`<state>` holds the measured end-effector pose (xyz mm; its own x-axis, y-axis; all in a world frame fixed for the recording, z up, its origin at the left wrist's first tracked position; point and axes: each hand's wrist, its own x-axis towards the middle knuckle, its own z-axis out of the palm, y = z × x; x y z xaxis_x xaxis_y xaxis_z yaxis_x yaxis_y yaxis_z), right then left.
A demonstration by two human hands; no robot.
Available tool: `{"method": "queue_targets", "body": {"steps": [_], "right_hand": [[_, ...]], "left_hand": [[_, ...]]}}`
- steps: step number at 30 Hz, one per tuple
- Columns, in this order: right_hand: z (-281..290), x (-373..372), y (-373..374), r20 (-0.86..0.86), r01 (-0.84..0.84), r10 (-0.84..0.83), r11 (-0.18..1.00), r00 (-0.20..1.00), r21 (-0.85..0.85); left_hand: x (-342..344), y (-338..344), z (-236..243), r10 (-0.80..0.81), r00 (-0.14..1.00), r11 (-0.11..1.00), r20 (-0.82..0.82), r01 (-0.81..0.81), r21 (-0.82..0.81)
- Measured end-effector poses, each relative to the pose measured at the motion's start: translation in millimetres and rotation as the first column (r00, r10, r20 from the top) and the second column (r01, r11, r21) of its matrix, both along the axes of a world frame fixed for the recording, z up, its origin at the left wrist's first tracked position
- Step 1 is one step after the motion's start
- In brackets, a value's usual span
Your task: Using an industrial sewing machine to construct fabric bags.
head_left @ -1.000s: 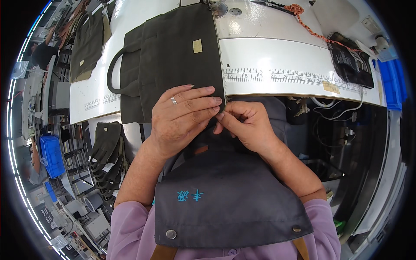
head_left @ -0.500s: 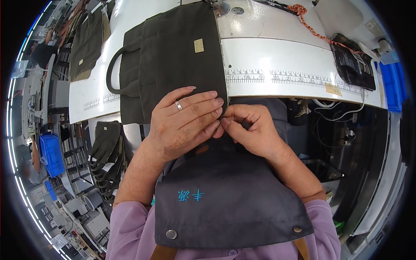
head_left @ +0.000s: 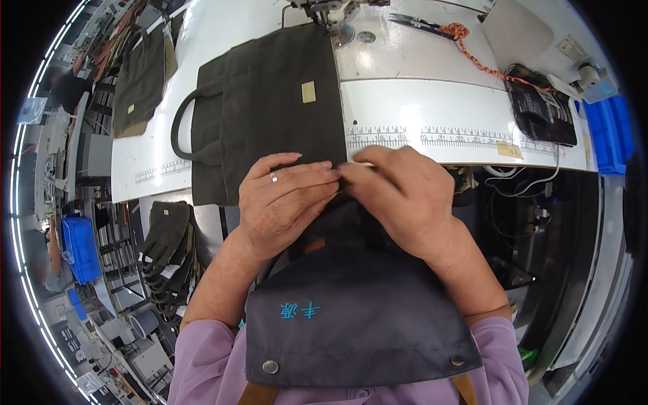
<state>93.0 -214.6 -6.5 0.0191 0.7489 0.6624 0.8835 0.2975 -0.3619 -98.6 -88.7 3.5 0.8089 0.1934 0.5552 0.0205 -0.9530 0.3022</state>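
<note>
Left hand (head_left: 280,202) is staying palm-down over the 5 o'clock corner of the dark green bag (head_left: 283,121), fingers extended together; can't tell if its thumb is gripping underneath. Right hand (head_left: 412,192) is changing: it was pinching that corner, now it's blurring, rolled knuckles-up, fingertips bunching at the edge just beside the left's. Can't tell if it's gripping cloth. I'm reading that as the right reworking the corner while the left is steadying it. Bag is lying flat on the bench (head_left: 391,108), near edge overhanging toward the lap; it's not shifting noticeably, only the camera view is. Handle (head_left: 182,128) is pointing to 9 o'clock, the opposite edge running roughly 12 to 6. Outline is looking near square, so no clear long axis. Farther off, sewing machine (head_left: 331,10) is sitting at the bag's 1 o'clock, scissors (head_left: 422,25) lying at 2.
</note>
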Motion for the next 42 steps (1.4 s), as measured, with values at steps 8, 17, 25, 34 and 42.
{"method": "queue_targets", "body": {"steps": [8,17,25,34,42], "right_hand": [[4.2,4.8,21.0,0.172,-0.142,0.116,0.978,0.978,0.150],[3.1,6.0,22.2,0.119,-0.184,0.179,0.982,0.977,0.036],[5.8,2.8,21.9,0.187,-0.170,0.159,0.984,0.969,0.046],[11.6,6.1,21.1,0.203,-0.151,0.154,0.988,0.967,-0.028],[9.6,11.3,23.8,0.146,-0.185,0.192,0.981,0.970,-0.059]], "left_hand": [[-7.4,-0.7,-2.5,0.033,0.999,0.996,0.034,-0.031,-0.080],[-28.9,24.5,22.0,0.166,0.932,0.962,-0.322,-0.082,0.259],[-30.2,33.4,46.9,-0.048,0.849,0.982,-0.526,-0.057,-0.181],[24.9,60.1,37.6,0.002,0.944,0.998,-0.330,-0.022,-0.057],[47.7,64.9,16.5,-0.001,0.954,1.000,-0.300,-0.006,-0.021]]}}
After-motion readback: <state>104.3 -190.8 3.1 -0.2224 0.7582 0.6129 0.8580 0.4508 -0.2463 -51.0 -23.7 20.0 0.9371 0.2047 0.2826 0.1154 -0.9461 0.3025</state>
